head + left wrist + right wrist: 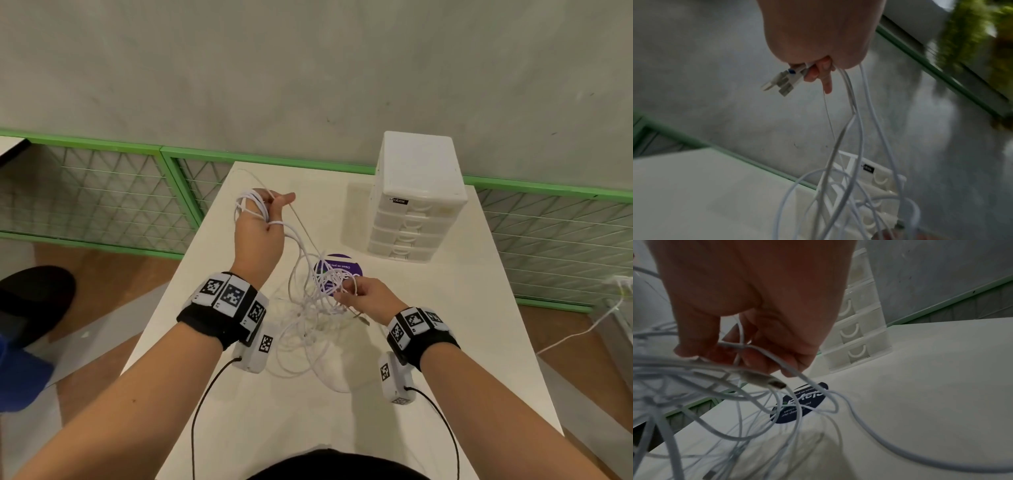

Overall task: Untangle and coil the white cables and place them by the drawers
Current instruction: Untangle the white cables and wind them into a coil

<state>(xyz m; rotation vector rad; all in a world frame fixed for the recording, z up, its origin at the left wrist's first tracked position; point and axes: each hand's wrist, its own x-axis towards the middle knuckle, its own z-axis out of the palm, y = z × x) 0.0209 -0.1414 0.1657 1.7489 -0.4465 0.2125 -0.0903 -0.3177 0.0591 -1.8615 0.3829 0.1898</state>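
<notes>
A tangle of thin white cables (pixel 310 308) hangs between my two hands above the white table (pixel 445 342). My left hand (pixel 265 214) is raised at the far left and grips several strands looped round its fingers. In the left wrist view the left hand (pixel 818 71) also holds a bunch of white plugs (pixel 781 82), and cables (pixel 861 129) hang down from it. My right hand (pixel 352 291) pinches strands lower, over a purple sticker. The right hand (pixel 748 345) has its fingers curled round a cable (pixel 793 369), with a USB plug (pixel 764 380) dangling just below. The white drawers (pixel 416 202) stand at the back right.
A round purple sticker (pixel 337 270) lies on the table under the cables. Green wire-mesh panels (pixel 102 192) run behind and left of the table below a grey wall. A black chair seat (pixel 34 301) is at the left. Another white cable (pixel 582 332) lies on the floor at right.
</notes>
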